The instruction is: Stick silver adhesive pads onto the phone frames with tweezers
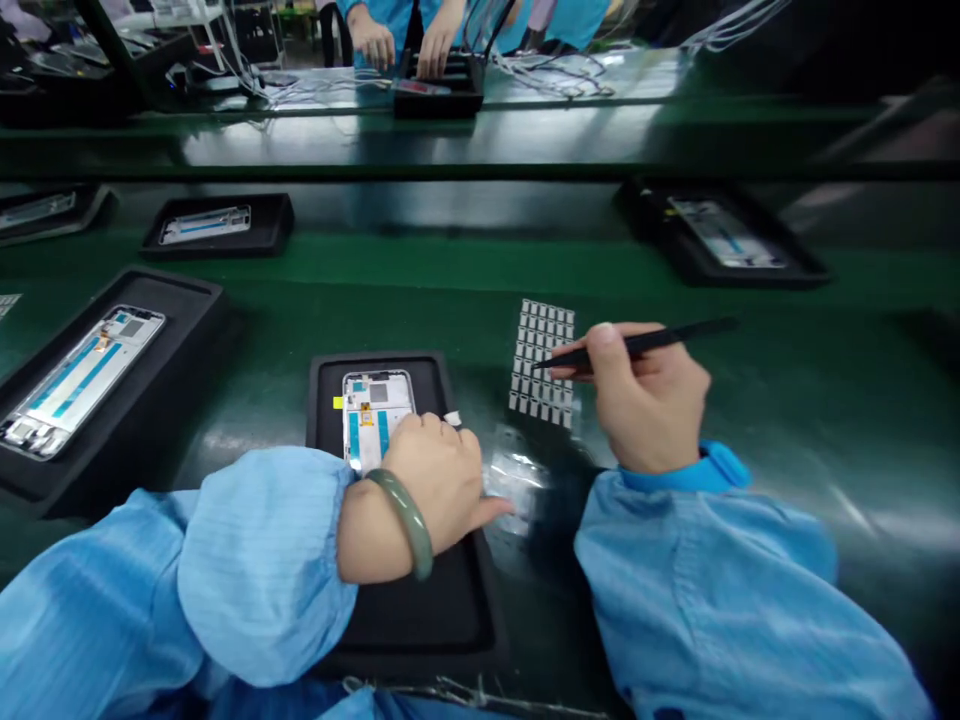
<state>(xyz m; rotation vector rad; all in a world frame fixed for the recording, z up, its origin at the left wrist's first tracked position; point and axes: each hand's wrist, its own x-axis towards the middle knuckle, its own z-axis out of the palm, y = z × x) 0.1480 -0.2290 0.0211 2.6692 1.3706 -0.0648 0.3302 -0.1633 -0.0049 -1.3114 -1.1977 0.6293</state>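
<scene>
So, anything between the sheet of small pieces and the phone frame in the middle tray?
Yes: the left hand covers the frame's lower right, on the side facing the sheet. The tray's rim also runs between them. The frame's top is uncovered.

My bench (450,310) is dark green and glossy, with pale reflections. Straight ahead of me, the near tray (420,610), black, lies flat on it. Just beside its far right corner lies the sheet (541,350) of small grey pieces, and nearer me a clear film (517,478). The left tray (196,298) sits at a slant. Farther back are two more trays on my left (281,225) and a far right tray (806,272). A sheet corner (7,303) shows at the left edge.
</scene>
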